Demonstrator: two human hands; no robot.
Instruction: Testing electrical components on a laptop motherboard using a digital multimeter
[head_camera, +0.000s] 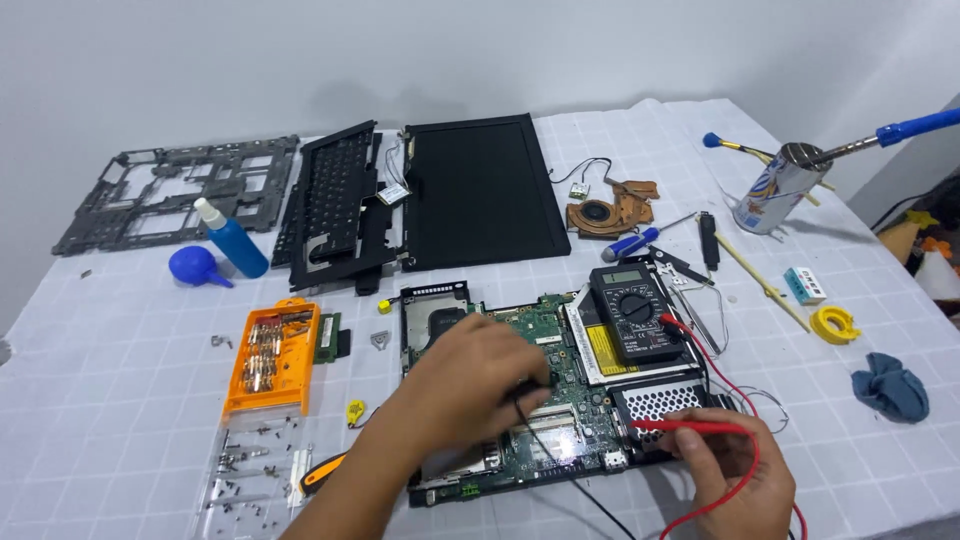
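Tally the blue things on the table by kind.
Bottle: 1
Bulb blower: 1
Screwdriver: 1
Cloth: 1
Soldering iron: 1
Total: 5

Plain grey wall (480, 50) behind white-gridded table (120, 400)

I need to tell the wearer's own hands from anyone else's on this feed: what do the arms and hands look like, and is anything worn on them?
Both are bare. The left hand and its forearm show no sleeve, glove, watch or ring in view. The right hand is likewise ungloved, with no ring visible; its wrist is cut off by the frame edge, so a sleeve or band there cannot be ruled out. No markings show on either.
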